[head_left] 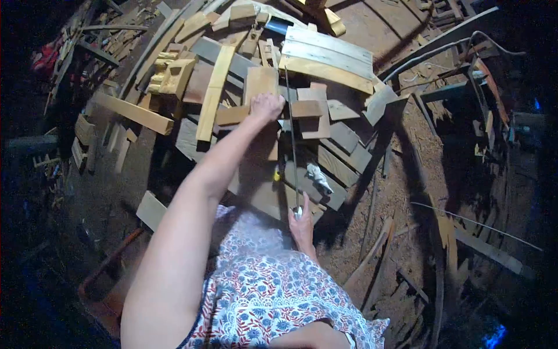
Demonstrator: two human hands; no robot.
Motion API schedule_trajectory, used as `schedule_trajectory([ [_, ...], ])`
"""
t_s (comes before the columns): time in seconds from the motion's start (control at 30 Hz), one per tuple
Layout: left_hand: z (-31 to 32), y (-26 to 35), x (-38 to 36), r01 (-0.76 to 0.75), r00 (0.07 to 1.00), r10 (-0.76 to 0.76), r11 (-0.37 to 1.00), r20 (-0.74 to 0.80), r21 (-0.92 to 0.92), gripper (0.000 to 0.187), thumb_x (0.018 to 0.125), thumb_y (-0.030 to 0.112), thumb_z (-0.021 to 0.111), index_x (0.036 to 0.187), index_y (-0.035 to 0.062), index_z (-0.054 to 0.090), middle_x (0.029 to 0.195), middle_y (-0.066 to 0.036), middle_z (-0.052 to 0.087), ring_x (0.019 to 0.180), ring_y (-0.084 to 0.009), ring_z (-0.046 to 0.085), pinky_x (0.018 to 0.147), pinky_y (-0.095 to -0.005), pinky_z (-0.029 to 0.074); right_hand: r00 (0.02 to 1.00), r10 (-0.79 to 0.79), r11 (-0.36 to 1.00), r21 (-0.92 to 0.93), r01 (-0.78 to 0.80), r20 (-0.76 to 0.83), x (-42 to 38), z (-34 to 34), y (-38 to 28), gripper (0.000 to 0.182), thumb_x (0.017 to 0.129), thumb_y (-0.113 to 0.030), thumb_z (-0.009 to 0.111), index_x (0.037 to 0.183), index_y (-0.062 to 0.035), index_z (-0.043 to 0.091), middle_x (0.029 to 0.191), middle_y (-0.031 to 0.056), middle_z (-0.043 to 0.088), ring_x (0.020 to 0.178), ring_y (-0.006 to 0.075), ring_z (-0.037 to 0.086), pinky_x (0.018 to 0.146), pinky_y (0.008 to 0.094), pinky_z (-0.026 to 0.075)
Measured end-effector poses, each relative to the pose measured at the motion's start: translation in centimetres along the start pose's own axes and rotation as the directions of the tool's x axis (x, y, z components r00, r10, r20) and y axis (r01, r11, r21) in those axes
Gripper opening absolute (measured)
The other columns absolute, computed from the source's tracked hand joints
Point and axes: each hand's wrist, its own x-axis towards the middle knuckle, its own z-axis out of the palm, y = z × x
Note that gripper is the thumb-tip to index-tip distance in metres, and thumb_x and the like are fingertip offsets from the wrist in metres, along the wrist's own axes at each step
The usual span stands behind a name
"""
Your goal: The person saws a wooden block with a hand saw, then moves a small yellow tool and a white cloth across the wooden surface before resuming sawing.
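Observation:
My right hand (303, 227) is closed around the pale handle of a handsaw (293, 151). The saw's long thin blade shows nearly edge-on and points away from me. It crosses a short wooden strip (306, 109) just right of my left hand (267, 107); whether it has cut into the wood cannot be made out. My left hand is closed over that strip, which lies crosswise. Behind the hand a wider wooden board (261, 81) extends away. Below the blade's middle, a crumpled whitish scrap (319, 178) and a small yellow object (276, 174) lie on the bench boards (256, 192).
A pale slatted panel (328, 55) stands at the back right of the bench. A long yellowish plank (215, 93) and grooved wooden blocks (171, 75) lie to the left. A beam (133, 113) juts out at left. Wood scraps and sawdust (424, 168) cover the ground.

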Motion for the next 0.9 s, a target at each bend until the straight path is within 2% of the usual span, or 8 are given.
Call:
schedule_trajectory([
  [0.07, -1.5, 1.2, -0.7, 0.105, 0.994, -0.106, 0.979, 0.000, -0.177, 0.040, 0.083, 0.035, 0.039, 0.081, 0.0048, 0.065, 0.090, -0.017, 0.063, 0.089, -0.0354, 0.059, 0.077, -0.0476, 0.045, 0.999, -0.023, 1.000, 0.004, 0.023, -0.039, 0.4, 0.2, 1.4, 0.066, 0.081, -0.010, 0.057, 0.138, -0.0114, 0.025, 0.125, 0.0254, 0.044, 0.110, 0.0393, 0.047, 0.093, 0.0408, 0.038],
  [0.13, 0.4, 1.4, -0.4, 0.103, 0.970, -0.134, 0.982, -0.201, -0.156, 0.037, 0.082, 0.033, 0.041, 0.077, 0.0056, 0.065, 0.086, -0.017, 0.063, 0.086, -0.0346, 0.058, 0.075, -0.0475, 0.044, 0.908, -0.352, 0.930, -0.193, 0.313, -0.227, 0.5, 0.0, 1.4, 0.067, 0.080, -0.007, 0.058, 0.139, -0.0149, 0.026, 0.105, 0.0215, 0.058, 0.083, 0.0297, 0.059, 0.074, 0.0367, 0.046],
  [0.2, 1.7, 1.6, -0.5, 0.116, 0.914, -0.158, 0.984, -0.374, -0.132, 0.034, 0.081, 0.032, 0.043, 0.073, 0.0065, 0.064, 0.082, -0.017, 0.062, 0.082, -0.0337, 0.057, 0.073, -0.0474, 0.042, 0.953, -0.250, 0.962, -0.152, 0.225, -0.173, 0.8, -0.8, 0.9, 0.067, 0.080, -0.007, 0.058, 0.139, -0.0155, 0.027, 0.112, 0.0199, 0.055, 0.089, 0.0293, 0.058, 0.077, 0.0354, 0.046],
  [0.27, 2.5, 2.2, -0.6, 0.056, 0.739, -0.096, 0.995, -0.667, -0.081, 0.027, 0.080, 0.029, 0.046, 0.072, 0.0075, 0.060, 0.081, -0.014, 0.057, 0.082, -0.0308, 0.053, 0.072, -0.0461, 0.038, 0.983, -0.145, 0.984, -0.123, 0.132, -0.109, 0.9, -1.5, 0.9, 0.067, 0.079, -0.006, 0.057, 0.139, -0.0161, 0.027, 0.118, 0.0184, 0.053, 0.094, 0.0290, 0.058, 0.080, 0.0341, 0.045],
  [0.33, 1.3, 2.7, -1.5, 0.050, 0.773, -0.068, 0.998, -0.631, -0.046, 0.023, 0.080, 0.028, 0.047, 0.076, 0.0069, 0.058, 0.084, -0.014, 0.055, 0.085, -0.0300, 0.051, 0.073, -0.0457, 0.037, 0.954, -0.268, 0.951, -0.192, 0.240, -0.135, 1.0, -1.8, 0.9, 0.066, 0.078, -0.005, 0.057, 0.137, -0.0158, 0.030, 0.124, 0.0167, 0.050, 0.104, 0.0294, 0.056, 0.085, 0.0334, 0.044],
  [0.53, 0.8, 2.4, -3.0, 0.029, 0.786, 0.028, 0.996, -0.617, 0.083, 0.019, 0.079, 0.023, 0.051, 0.086, 0.0053, 0.050, 0.086, -0.013, 0.049, 0.086, -0.0292, 0.048, 0.076, -0.0445, 0.035, 0.974, -0.203, 0.976, -0.102, 0.193, -0.104, -1.4, -2.9, 0.3, 0.061, 0.078, -0.007, 0.059, 0.134, -0.0152, 0.036, 0.116, 0.0214, 0.053, 0.101, 0.0364, 0.055, 0.082, 0.0394, 0.046],
  [0.67, 0.3, 1.8, -3.7, -0.077, 0.817, 0.026, 0.995, -0.576, -0.063, 0.019, 0.081, 0.024, 0.047, 0.087, 0.0062, 0.051, 0.087, -0.014, 0.051, 0.085, -0.0307, 0.049, 0.081, -0.0441, 0.035, 0.974, -0.199, 0.976, -0.109, 0.187, -0.111, -1.3, -3.5, 0.7, 0.059, 0.078, -0.007, 0.059, 0.133, -0.0158, 0.038, 0.111, 0.0214, 0.056, 0.097, 0.0359, 0.057, 0.080, 0.0386, 0.047],
  [0.9, -1.0, 0.8, -4.5, -0.180, 0.919, 0.055, 0.940, -0.391, -0.289, 0.044, 0.081, 0.029, 0.050, 0.118, 0.0051, 0.048, 0.115, -0.021, 0.050, 0.112, -0.0361, 0.044, 0.099, -0.0508, 0.026, 0.931, -0.326, 0.945, -0.032, 0.325, -0.164, -1.8, -5.5, -1.4, 0.056, 0.074, 0.000, 0.057, 0.128, -0.0109, 0.046, 0.108, 0.0196, 0.057, 0.095, 0.0325, 0.059, 0.081, 0.0358, 0.047],
])
